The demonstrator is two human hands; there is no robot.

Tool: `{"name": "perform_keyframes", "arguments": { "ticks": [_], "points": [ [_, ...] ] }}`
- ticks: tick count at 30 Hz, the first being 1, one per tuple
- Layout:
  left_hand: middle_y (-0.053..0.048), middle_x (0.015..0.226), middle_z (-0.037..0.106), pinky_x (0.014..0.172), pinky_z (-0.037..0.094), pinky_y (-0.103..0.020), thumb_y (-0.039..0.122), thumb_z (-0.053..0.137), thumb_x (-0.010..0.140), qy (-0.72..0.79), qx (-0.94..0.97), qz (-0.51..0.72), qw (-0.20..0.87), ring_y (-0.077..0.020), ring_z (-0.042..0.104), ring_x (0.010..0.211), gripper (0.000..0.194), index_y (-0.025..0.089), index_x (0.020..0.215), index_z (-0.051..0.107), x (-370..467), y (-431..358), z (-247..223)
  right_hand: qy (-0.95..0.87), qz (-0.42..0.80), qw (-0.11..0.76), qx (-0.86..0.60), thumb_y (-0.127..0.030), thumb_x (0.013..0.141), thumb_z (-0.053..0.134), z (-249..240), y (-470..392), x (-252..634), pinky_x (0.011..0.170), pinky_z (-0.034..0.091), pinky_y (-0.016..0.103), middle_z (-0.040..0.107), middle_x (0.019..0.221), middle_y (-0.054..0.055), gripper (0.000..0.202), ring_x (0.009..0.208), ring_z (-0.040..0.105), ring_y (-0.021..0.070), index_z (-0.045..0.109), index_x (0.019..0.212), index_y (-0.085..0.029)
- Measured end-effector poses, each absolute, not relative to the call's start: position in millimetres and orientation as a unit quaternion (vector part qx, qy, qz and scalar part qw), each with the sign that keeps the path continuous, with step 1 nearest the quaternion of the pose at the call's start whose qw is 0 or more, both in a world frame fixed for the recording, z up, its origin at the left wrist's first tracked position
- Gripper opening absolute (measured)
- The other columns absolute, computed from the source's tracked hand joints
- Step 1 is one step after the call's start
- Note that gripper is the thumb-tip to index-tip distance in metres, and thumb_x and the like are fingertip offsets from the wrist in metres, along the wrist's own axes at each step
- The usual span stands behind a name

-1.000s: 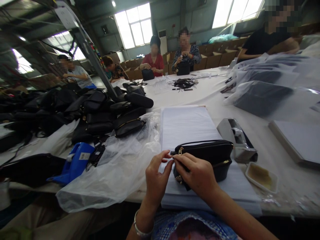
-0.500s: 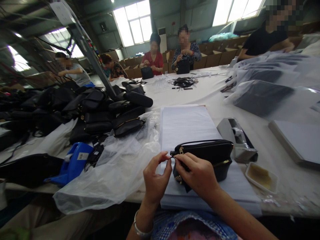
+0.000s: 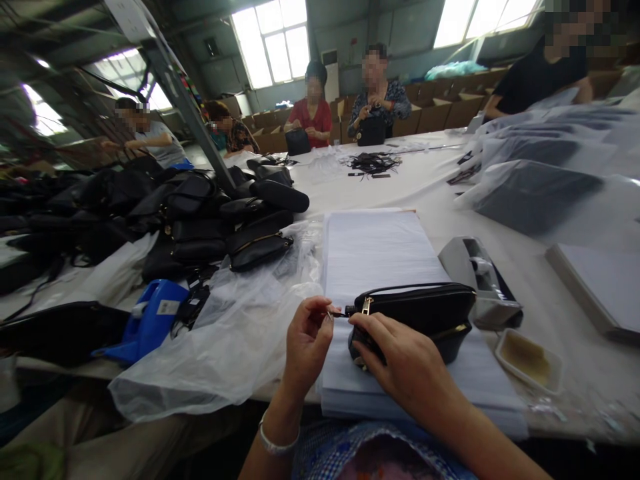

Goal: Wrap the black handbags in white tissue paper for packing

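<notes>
A small black bag (image 3: 425,308) with gold zippers lies on a stack of white paper sheets (image 3: 380,247). My right hand (image 3: 403,347) grips the bag's left end, its fingers close to the gold zipper pull (image 3: 367,305). Just left of the bag, my left hand (image 3: 309,337) is closed in a pinch on a thin black cord (image 3: 341,314) that stretches toward the bag's corner. The fingertips partly hide the cord's end, and something small and shiny shows there.
Black bags (image 3: 200,220) are heaped on the left, beside clear plastic bags (image 3: 215,363) and a blue tape dispenser (image 3: 150,320). At right are a grey dispenser (image 3: 480,287), a shallow dish (image 3: 530,360) and plastic-wrapped bags (image 3: 535,193). Several co-workers sit or stand around the table.
My left hand has moved left, away from the right hand, drawing the black cord out straight. My right hand has settled lower over the bag's end.
</notes>
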State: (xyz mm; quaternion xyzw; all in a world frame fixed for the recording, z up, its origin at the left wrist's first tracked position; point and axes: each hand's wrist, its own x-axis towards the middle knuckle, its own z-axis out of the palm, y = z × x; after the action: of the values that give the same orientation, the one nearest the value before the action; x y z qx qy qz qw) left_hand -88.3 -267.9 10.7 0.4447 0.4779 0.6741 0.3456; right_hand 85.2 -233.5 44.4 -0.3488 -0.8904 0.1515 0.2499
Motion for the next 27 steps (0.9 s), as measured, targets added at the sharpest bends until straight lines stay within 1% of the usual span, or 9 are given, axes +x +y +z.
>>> {"name": "perform_keyframes", "arguments": {
  "ticks": [3, 9, 13, 15, 17, 19, 21, 24, 27],
  "points": [
    [-0.001, 0.091, 0.066, 0.088, 0.052, -0.031, 0.023, 0.061, 0.089, 0.483, 0.408, 0.685, 0.363, -0.0151, 0.066, 0.088, 0.017, 0.022, 0.107, 0.059, -85, -268, 9, -0.889, 0.155, 0.247, -0.353, -0.017, 0.093, 0.051, 46, -236, 86, 0.08, 0.05, 0.032, 0.068, 0.103, 0.006, 0.029, 0.091, 0.066, 0.0203, 0.057, 0.121, -0.022],
    [0.003, 0.084, 0.059, 0.072, 0.048, -0.022, 0.022, 0.061, 0.088, 0.495, 0.371, 0.675, 0.401, -0.009, 0.057, 0.072, 0.019, 0.023, 0.107, 0.059, -81, -268, 7, -0.883, 0.18, 0.244, -0.358, -0.016, 0.091, 0.05, 51, -243, 90, 0.074, 0.051, 0.031, 0.068, 0.103, 0.005, 0.033, 0.086, 0.067, 0.0195, 0.056, 0.122, -0.023],
    [0.001, 0.089, 0.06, 0.058, 0.04, -0.019, 0.028, 0.062, 0.089, 0.499, 0.399, 0.622, 0.452, -0.0071, 0.048, 0.063, 0.021, 0.021, 0.109, 0.061, -84, -269, 13, -0.881, 0.207, 0.238, -0.352, -0.017, 0.091, 0.051, 53, -243, 94, 0.077, 0.052, 0.031, 0.068, 0.109, 0.005, 0.035, 0.091, 0.068, 0.0191, 0.056, 0.125, -0.025],
    [-0.001, 0.088, 0.062, 0.055, 0.038, -0.02, 0.031, 0.063, 0.089, 0.5, 0.409, 0.593, 0.481, -0.0069, 0.047, 0.061, 0.024, 0.02, 0.11, 0.062, -88, -270, 17, -0.885, 0.217, 0.228, -0.343, -0.018, 0.092, 0.05, 54, -242, 97, 0.08, 0.053, 0.031, 0.069, 0.111, 0.005, 0.037, 0.094, 0.068, 0.0191, 0.055, 0.128, -0.026],
    [-0.001, 0.087, 0.064, 0.059, 0.041, -0.021, 0.032, 0.065, 0.089, 0.492, 0.41, 0.578, 0.506, -0.0077, 0.049, 0.063, 0.025, 0.019, 0.11, 0.062, -93, -273, 20, -0.892, 0.224, 0.205, -0.334, -0.019, 0.093, 0.051, 55, -240, 102, 0.081, 0.054, 0.031, 0.07, 0.11, 0.004, 0.039, 0.094, 0.069, 0.0191, 0.054, 0.131, -0.028],
    [-0.001, 0.085, 0.063, 0.068, 0.046, -0.024, 0.032, 0.063, 0.09, 0.484, 0.396, 0.579, 0.523, -0.0095, 0.054, 0.068, 0.023, 0.018, 0.109, 0.063, -96, -275, 21, -0.898, 0.239, 0.177, -0.324, -0.02, 0.092, 0.055, 55, -239, 108, 0.08, 0.055, 0.03, 0.071, 0.11, 0.003, 0.045, 0.093, 0.069, 0.0188, 0.051, 0.136, -0.03],
    [-0.001, 0.084, 0.062, 0.073, 0.048, -0.026, 0.032, 0.062, 0.091, 0.483, 0.38, 0.585, 0.529, -0.0111, 0.058, 0.072, 0.021, 0.018, 0.107, 0.064, -99, -277, 20, -0.902, 0.254, 0.158, -0.312, -0.019, 0.089, 0.061, 54, -238, 116, 0.079, 0.056, 0.028, 0.071, 0.113, 0.002, 0.058, 0.094, 0.07, 0.0183, 0.044, 0.143, -0.032],
    [-0.001, 0.083, 0.064, 0.08, 0.048, -0.027, 0.028, 0.063, 0.09, 0.5, 0.363, 0.595, 0.515, -0.0129, 0.062, 0.078, 0.018, 0.017, 0.104, 0.066, -100, -282, 18, -0.91, 0.243, 0.154, -0.299, -0.014, 0.084, 0.064, 50, -237, 127, 0.076, 0.058, 0.026, 0.07, 0.118, 0.002, 0.081, 0.093, 0.072, 0.0181, 0.026, 0.153, -0.033],
    [0.001, 0.07, 0.062, 0.083, 0.047, -0.027, 0.023, 0.062, 0.089, 0.484, 0.308, 0.629, 0.525, -0.0135, 0.062, 0.079, 0.014, 0.016, 0.099, 0.067, -100, -286, 20, -0.921, 0.197, 0.173, -0.288, -0.013, 0.085, 0.06, 47, -237, 134, 0.072, 0.059, 0.026, 0.072, 0.115, 0.003, 0.082, 0.088, 0.073, 0.0183, 0.021, 0.155, -0.031]
  ]
}}
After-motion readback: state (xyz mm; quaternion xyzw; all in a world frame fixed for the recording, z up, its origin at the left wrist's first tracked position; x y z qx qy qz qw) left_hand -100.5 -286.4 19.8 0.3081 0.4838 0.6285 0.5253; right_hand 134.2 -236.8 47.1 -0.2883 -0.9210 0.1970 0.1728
